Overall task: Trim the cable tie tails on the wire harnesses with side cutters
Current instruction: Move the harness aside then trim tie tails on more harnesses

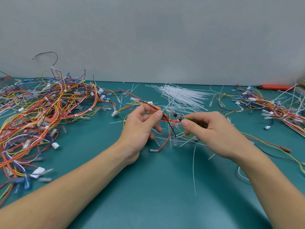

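Note:
My left hand pinches a thin wire harness of red, yellow and black wires between thumb and fingers, lifted just above the teal table. My right hand grips the side cutters, whose green handle is mostly hidden in my palm. The dark cutter head points left at the harness, close to my left thumb. A white tie tail sticks up at the cutter tip. Whether the jaws are closed on it is unclear.
A large tangle of harnesses fills the left of the table. A loose bundle of white cable ties lies behind my hands. Another harness pile and an orange tool sit at the right. Cut tie tails litter the middle.

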Motion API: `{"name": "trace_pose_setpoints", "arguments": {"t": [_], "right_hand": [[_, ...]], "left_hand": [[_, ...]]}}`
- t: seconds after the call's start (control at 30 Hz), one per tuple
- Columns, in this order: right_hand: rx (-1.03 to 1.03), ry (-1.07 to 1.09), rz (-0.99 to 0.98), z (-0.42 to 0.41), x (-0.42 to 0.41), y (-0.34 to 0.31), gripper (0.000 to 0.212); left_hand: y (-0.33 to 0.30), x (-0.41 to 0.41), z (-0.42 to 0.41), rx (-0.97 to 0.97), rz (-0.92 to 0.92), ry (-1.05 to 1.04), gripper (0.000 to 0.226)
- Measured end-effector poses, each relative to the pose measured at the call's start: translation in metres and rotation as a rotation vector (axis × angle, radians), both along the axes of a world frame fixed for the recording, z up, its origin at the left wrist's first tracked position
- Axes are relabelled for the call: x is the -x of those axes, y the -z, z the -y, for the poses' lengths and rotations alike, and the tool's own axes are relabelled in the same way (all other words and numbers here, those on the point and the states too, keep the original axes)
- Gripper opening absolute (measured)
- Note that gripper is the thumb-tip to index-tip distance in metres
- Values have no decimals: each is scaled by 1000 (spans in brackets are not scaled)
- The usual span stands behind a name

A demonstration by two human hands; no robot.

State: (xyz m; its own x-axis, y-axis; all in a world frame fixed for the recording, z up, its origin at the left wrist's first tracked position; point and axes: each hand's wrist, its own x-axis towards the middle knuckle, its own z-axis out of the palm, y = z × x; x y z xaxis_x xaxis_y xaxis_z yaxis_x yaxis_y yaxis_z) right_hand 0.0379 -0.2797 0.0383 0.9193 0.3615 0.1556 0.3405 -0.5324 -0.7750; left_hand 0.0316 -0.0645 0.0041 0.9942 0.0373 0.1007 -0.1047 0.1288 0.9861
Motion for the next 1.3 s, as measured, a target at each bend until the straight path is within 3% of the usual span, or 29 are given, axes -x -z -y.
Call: {"name": "trace_pose_setpoints", "arguments": {"t": [0.53, 0.77, 0.97, 1.13, 1.3], "right_hand": [[7, 15, -68, -4, -1, 4, 28], [26, 23, -58, -3, -2, 6, 18], [77, 14, -19, -5, -1, 3, 35], [-138, 117, 17, -5, -7, 7, 52], [-320, 267, 17, 4, -16, 11, 48]], "left_hand": [[7, -2, 0, -26, 18, 1, 7], [8, -2, 0, -31, -6, -9, 13], [5, -1, 0, -16, -24, 10, 12], [0, -3, -5, 64, -77, 37, 11], [-5, -4, -10, 138, -132, 119, 8]]}}
